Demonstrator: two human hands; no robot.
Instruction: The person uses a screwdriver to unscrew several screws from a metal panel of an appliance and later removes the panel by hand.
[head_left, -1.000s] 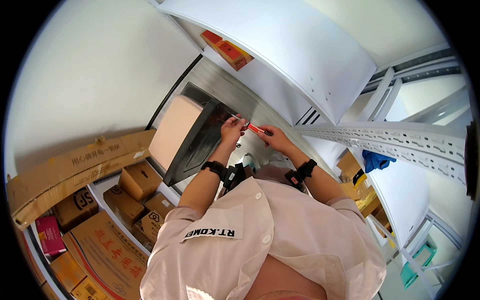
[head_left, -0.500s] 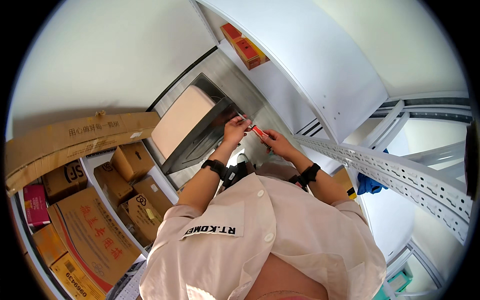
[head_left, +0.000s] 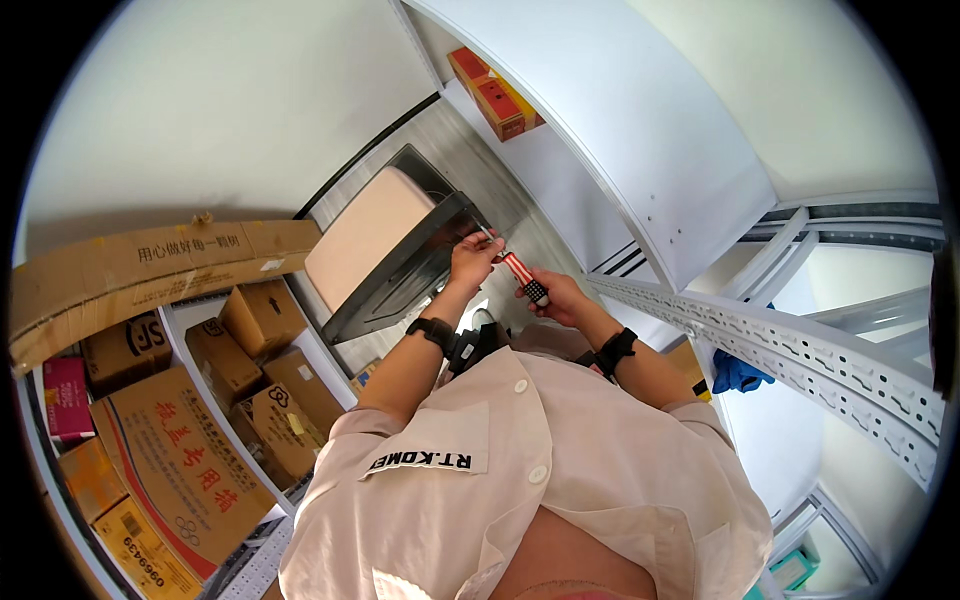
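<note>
Left hand (head_left: pixel 473 262) pinches the slim silvery metal shaft (head_left: pixel 486 233) toward eleven o'clock, right hand (head_left: pixel 558 298) clamped on its red-and-white striped handle (head_left: pixel 518 269) (for steadiness, presumably)!

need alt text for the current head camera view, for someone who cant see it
A person's left hand and right hand hold a red-and-white-handled tool, the left near its metal end, the right at its handle. To their left is a dark-framed object with a pale pink face; cardboard boxes sit at lower left.
</note>
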